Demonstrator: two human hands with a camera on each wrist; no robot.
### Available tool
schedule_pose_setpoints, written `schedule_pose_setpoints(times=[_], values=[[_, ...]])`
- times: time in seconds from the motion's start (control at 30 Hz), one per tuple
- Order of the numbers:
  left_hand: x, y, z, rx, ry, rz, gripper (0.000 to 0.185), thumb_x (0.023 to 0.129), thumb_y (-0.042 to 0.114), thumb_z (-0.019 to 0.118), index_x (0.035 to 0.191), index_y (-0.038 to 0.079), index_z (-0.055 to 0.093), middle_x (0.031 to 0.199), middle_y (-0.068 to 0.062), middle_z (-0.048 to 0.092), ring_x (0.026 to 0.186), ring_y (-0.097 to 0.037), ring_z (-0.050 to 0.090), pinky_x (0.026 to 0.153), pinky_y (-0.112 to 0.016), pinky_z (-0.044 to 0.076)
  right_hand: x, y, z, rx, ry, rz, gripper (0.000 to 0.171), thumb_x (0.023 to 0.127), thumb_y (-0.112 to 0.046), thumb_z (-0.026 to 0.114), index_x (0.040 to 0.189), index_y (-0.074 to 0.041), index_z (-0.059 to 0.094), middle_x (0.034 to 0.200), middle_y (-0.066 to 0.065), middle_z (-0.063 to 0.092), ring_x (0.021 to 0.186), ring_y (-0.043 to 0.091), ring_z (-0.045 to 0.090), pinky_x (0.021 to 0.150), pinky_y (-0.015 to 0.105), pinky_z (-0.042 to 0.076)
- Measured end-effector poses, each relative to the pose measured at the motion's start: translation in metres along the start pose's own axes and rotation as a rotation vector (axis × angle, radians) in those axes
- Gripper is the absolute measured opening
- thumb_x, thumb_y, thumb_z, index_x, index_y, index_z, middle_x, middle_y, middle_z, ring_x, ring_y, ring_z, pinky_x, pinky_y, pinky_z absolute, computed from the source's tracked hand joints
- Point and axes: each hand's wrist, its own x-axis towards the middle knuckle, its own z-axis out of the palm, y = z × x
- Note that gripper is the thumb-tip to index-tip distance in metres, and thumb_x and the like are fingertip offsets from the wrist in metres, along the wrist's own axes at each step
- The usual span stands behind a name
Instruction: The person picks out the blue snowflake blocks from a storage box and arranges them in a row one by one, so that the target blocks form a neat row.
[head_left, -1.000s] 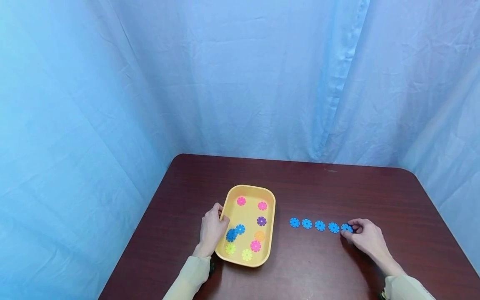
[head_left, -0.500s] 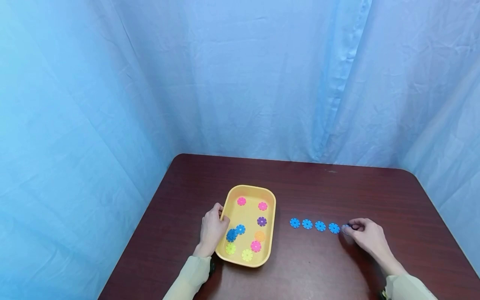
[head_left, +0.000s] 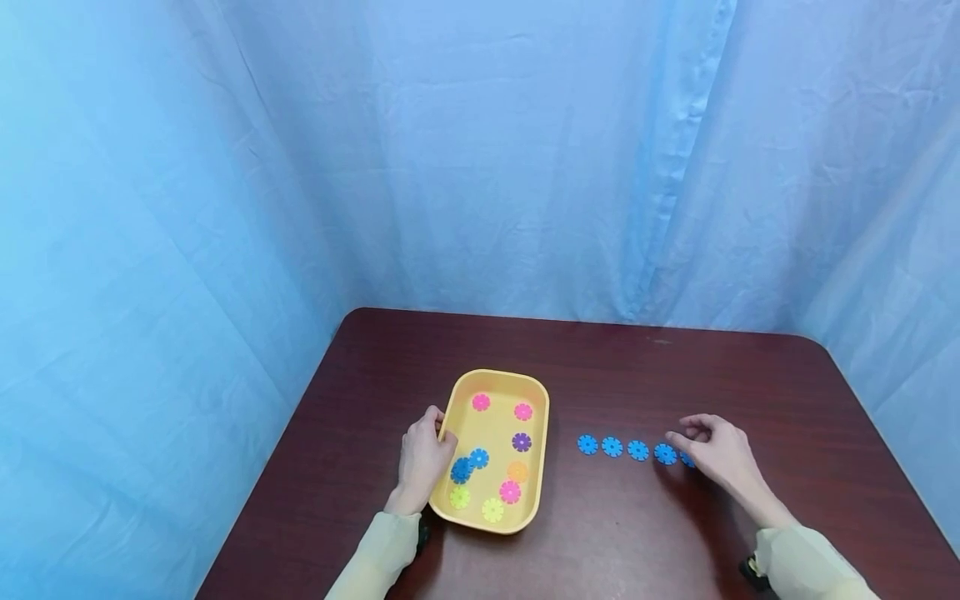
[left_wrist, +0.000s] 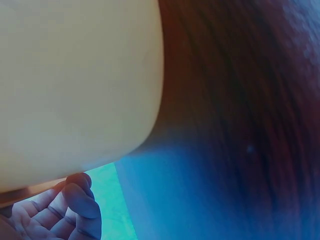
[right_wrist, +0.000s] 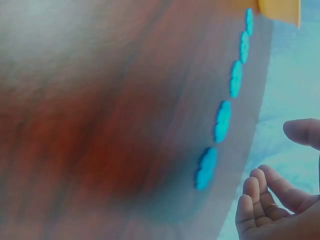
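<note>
From the head view, the left hand (head_left: pixel 424 457) grips the left rim of the yellow tray (head_left: pixel 538 467), which holds loose coloured discs. To its right, a row of blue discs (head_left: pixel 637 450) lies on the brown table (head_left: pixel 615 367). The right hand (head_left: pixel 712 450) hovers over the row's right end, fingers loosely curled, holding nothing.

In the left wrist view, curled fingers (left_wrist: pixel 75 200) sit under the tray's wall (left_wrist: pixel 75 90).

In the right wrist view, five blue discs (right_wrist: pixel 222 120) lie in line, and the relaxed fingers (right_wrist: pixel 265 195) are just clear of the nearest disc.
</note>
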Motion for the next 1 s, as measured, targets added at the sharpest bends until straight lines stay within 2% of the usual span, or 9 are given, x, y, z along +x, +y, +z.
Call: schedule_pose_setpoints(times=[0.4,0.57,1.0], values=[[0.001,-0.003,0.001,-0.006,0.008,0.012,0.014,0.074,0.01,0.061,0.088,0.01,0.056,0.068,0.005,0.054,0.053,-0.009,0.049,0.051,-0.025,0.041,0.017,-0.038,0.007,0.08,0.015,-0.062,0.051,0.076,-0.047,0.065,0.105,-0.005,0.061,0.086,0.006,0.061,0.075,0.02,0.053,0.061,0.037,0.045],[0.001,-0.002,0.001,-0.006,0.0,0.011,0.013,0.075,0.01,0.06,0.087,0.011,0.056,0.067,0.005,0.053,0.052,-0.009,0.048,0.05,-0.025,0.041,0.024,-0.055,0.008,0.11,-0.012,-0.097,0.051,0.076,-0.049,0.064,0.105,-0.007,0.06,0.091,0.007,0.061,0.078,0.021,0.055,0.067,0.035,0.045],[0.0,0.0,0.0,-0.004,0.0,0.013,0.013,0.075,0.011,0.061,0.087,0.012,0.056,0.067,0.005,0.053,0.053,-0.009,0.048,0.051,-0.025,0.041,0.036,-0.11,0.018,0.174,-0.066,-0.158,0.048,0.075,-0.048,0.065,0.104,-0.01,0.061,0.094,0.007,0.061,0.08,0.018,0.055,0.071,0.035,0.046]])
